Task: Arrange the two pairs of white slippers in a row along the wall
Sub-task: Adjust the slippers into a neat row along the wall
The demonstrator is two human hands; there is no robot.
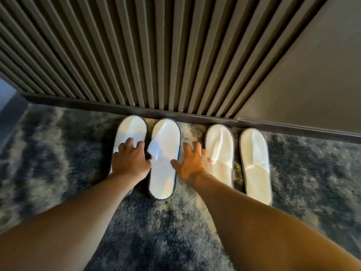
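Several white slippers with grey edging lie side by side on the carpet, toes at the skirting of the wall [175, 114]. The left pair is the far-left slipper [132, 128] and its neighbour [165, 165], whose upper is creased. The right pair is one slipper [220, 149] and the far-right slipper [256, 165]. My left hand [130, 161] rests over the far-left slipper, fingers spread, hiding its heel half. My right hand [192, 163] hovers with fingers apart over the gap between the two pairs, its edge overlapping the third slipper.
A ribbed dark panel wall [136, 55] rises behind the slippers, with a plain grey panel [312, 75] to the right. The floor is mottled grey-blue shaggy carpet [156, 231]. A lighter opening shows at the far left [7, 94].
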